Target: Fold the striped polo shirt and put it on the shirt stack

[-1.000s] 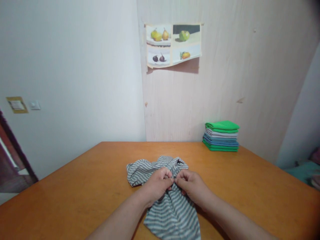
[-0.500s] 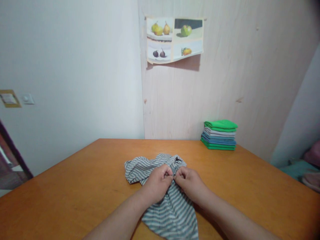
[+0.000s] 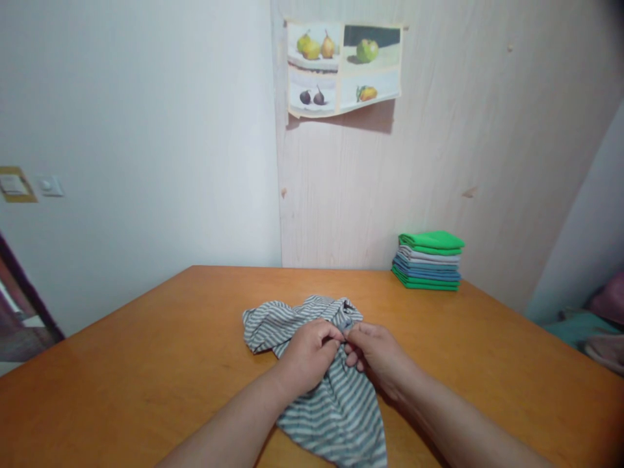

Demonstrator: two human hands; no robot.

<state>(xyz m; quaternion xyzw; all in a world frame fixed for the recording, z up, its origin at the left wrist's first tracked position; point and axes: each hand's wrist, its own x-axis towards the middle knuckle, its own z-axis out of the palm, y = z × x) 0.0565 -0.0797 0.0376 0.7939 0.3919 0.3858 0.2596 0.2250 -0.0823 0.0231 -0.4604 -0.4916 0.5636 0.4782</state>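
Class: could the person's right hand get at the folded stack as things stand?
Probably, with a stretch: only bare table lies between the right hand and the folded stack, though that hand pinches the striped shirt.

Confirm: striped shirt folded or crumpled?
Crumpled, not folded: the striped shirt lies bunched on the table, left hand and right hand pinching fabric near its collar.

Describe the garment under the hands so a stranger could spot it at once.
Start at the orange wooden table. At its near middle lies the striped shirt, pinched by the left hand and right hand. It alone is grey-and-white striped and crumpled; the folded stack by the wall is plain-coloured and neat.
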